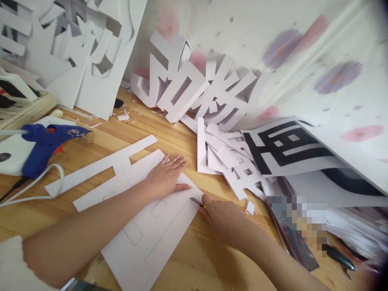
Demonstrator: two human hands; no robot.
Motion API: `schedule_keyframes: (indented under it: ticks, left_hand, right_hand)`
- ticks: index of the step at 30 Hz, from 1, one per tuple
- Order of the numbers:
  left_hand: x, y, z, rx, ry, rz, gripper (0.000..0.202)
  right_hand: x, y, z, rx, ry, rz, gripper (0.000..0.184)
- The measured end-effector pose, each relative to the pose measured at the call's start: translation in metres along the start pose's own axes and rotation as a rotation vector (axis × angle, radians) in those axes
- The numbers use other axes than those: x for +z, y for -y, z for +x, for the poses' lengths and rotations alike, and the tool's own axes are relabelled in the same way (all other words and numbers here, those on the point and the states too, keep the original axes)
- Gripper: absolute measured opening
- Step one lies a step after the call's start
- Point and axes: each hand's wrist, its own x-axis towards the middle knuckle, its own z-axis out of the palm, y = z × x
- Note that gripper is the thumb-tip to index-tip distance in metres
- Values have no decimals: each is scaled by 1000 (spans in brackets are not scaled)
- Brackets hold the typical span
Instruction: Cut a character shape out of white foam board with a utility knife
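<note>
My left hand (pixel 168 176) lies flat on a white foam board (pixel 165 238), its fingers spread near the board's upper edge. Pencilled rectangles and a long line mark the board, and the far side is cut into strip shapes. A utility knife (pixel 197 201) is gripped in my right hand (pixel 222 216) at the board's right edge. Its blade points left, close to the end of the long pencil line. Whether the blade touches the board I cannot tell. The knife's handle is mostly hidden by my fingers.
A blue glue gun (pixel 39 147) with a white cord stands at the left. White three-dimensional characters (pixel 184 87) lean against the flowered wall covering. Cut foam pieces (pixel 227 149) are piled right of the board, beside a black-printed sheet (pixel 287 143). Scraps (pixel 123 117) litter the wooden table.
</note>
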Motion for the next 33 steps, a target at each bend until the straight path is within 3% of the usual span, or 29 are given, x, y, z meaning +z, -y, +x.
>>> schedule_keyframes:
  ticks: [7, 18, 24, 28, 33]
  left_hand:
    - [2, 5, -1, 10, -38, -29, 75]
    - [-1, 4, -1, 7, -13, -34, 78]
    - [0, 4, 0, -5, 1, -27, 75]
    - [-3, 2, 0, -22, 30, -47, 77]
    - [-3, 1, 0, -40, 9, -71, 78]
  right_hand:
    - [-7, -2, -2, -31, 17, -37, 18]
    - [13, -15, -20, -10, 45, -60, 11]
    - [29, -29, -45, 142, 173, 182, 14]
    - [38, -33, -53, 224, 149, 371, 17]
    - [41, -33, -50, 268, 134, 430, 18]
